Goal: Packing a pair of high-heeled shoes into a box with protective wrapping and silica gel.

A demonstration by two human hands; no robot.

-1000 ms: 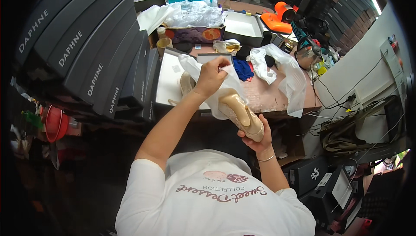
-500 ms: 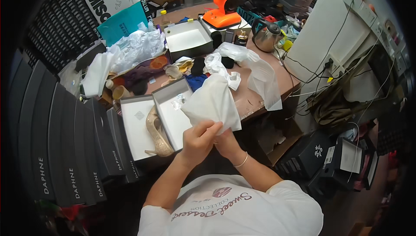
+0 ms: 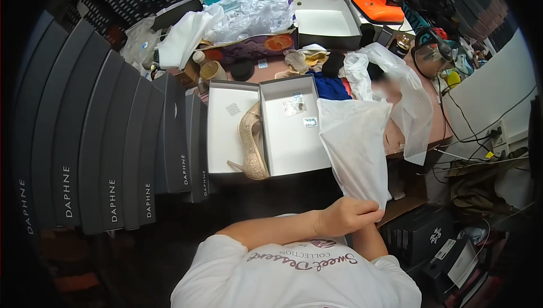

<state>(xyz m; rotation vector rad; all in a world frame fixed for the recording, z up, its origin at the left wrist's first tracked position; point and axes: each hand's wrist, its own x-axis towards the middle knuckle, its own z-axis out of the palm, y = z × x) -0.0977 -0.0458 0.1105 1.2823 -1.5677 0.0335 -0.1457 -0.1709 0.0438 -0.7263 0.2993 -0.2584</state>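
A white cloth-like bag (image 3: 356, 144) hangs from the table edge toward me, its far end beside the open shoebox. My left hand (image 3: 346, 217) is closed on the bag's near end, thumb and fingers pinching the edge. My right hand's wrist (image 3: 369, 240) shows just below it; its fingers are hidden behind the left hand and the bag. Left of the bag lie the grey box with white inside (image 3: 294, 144) and its lid (image 3: 223, 121). A gold glittery high-heeled shoe (image 3: 253, 144) rests across the lid and the box. Small packets (image 3: 310, 122) lie inside the box.
Dark grey shoeboxes (image 3: 90, 155) stand stacked upright at left. Clear plastic bags (image 3: 249, 16), another open box (image 3: 325, 16), an orange device (image 3: 379, 2) and a kettle (image 3: 432, 56) crowd the back. Cables (image 3: 469, 132) hang at right, above more boxes (image 3: 416, 234).
My view has turned, so the table sits further right. Both hands have drawn toward my body, and the white bag now stretches longer, its far end beside the shoebox.
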